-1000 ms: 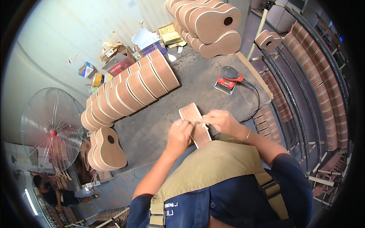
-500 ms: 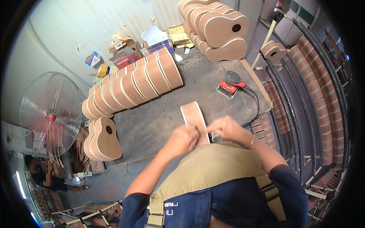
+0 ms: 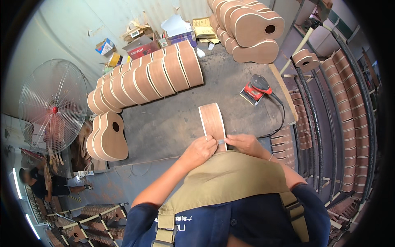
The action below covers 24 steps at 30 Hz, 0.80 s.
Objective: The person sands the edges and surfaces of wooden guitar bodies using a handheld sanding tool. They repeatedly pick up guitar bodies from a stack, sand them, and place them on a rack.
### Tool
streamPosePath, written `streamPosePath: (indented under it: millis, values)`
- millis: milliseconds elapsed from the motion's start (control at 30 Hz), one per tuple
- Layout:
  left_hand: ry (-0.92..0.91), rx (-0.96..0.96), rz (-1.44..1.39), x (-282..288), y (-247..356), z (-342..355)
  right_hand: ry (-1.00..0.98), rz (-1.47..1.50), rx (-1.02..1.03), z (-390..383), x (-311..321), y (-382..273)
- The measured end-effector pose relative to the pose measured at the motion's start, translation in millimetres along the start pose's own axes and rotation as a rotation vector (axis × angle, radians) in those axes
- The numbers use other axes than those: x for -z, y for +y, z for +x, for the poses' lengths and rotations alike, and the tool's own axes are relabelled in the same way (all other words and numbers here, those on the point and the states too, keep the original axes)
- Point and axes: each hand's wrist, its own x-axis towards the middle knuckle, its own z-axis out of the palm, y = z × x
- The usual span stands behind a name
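Right hand (image 3: 245, 145) nearer left hand (image 3: 200, 150) over instrument body (image 3: 212, 117), fingers (image 3: 234, 139) at grey strip (image 3: 221, 142), grip unclear, lettered red box (image 3: 142, 49)

Two near hands (image 3: 201, 149), one sander (image 3: 256, 87) and one fan (image 3: 54, 110) are visible

The guitar body (image 3: 212, 118) is smooth, matt wood; the bench top (image 3: 160, 125), dull and stained; the apron (image 3: 230, 173) — creased matt cloth.
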Motion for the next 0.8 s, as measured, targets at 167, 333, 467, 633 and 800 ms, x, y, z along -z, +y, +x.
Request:
streamPosePath:
  millis: [167,333,467,633,800]
  values:
    - [-0.311,0.059,-0.252,10.5,-7.2,-10.3,-0.346,0.347,-0.245,-9.5,20.5,-14.2]
    - [-0.316,0.142,0.007,86.4,0.9,58.5,-0.200,0.478,-0.517,-26.8,25.1,-17.3]
    - [-0.200,-0.082,0.294,58.9,-49.2,65.3,0.433,0.874,-0.852,-27.1,17.5,-23.0]
    - [-0.117,-0.059,0.281,88.1,-71.6,45.7,0.615,0.781,-0.812,-34.2,26.2,-27.5]
    - [0.017,0.567,0.111,94.8,-9.9,-16.8,0.640,0.810,-0.838,-12.0,15.1,-41.0]
